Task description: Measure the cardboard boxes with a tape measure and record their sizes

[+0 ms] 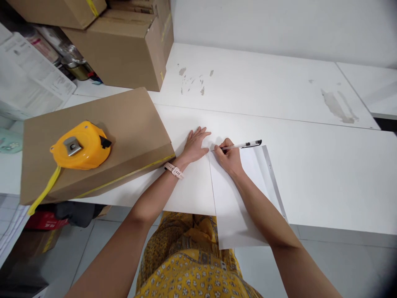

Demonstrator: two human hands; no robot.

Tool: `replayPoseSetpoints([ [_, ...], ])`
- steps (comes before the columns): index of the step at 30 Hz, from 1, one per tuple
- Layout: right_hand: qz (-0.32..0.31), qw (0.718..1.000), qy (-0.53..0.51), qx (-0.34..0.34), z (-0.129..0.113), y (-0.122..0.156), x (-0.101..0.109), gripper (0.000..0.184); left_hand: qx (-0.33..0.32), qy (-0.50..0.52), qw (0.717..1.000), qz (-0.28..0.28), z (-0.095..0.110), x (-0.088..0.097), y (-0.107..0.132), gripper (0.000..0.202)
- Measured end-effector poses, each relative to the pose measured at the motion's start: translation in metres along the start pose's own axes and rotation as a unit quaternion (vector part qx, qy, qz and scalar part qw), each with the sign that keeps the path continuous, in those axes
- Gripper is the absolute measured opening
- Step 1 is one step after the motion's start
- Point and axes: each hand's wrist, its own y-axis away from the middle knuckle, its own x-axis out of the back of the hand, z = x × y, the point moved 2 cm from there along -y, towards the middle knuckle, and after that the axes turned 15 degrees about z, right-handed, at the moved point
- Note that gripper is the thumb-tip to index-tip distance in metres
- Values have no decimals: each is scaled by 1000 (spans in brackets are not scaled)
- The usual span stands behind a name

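A black-tipped pen (245,145) with a clear barrel is gripped in my right hand (228,156), its point near the top left corner of a white sheet of paper (235,211). The sheet lies on the white table and hangs over its front edge. My left hand (196,145) rests flat on the table just left of the sheet, fingers spread and holding nothing. Its thumb lies close to the pen point; whether it touches the paper I cannot tell. Left of that hand is a closed cardboard box (130,120), with a yellow tape measure (82,147) on top.
More cardboard boxes (124,49) are stacked at the back left. Beside them stand printed papers (34,66) and bottles or jars. The white table (328,174) stretches right, with peeled patches near the wall. A yellow strap (45,192) hangs off the tape measure.
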Motion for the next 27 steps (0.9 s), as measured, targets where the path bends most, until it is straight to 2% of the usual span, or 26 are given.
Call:
replayPoseSetpoints([
  [27,9,1000,3,-5,-2,0,2,26,-11,1,1000,4,-3,-2,0,69],
])
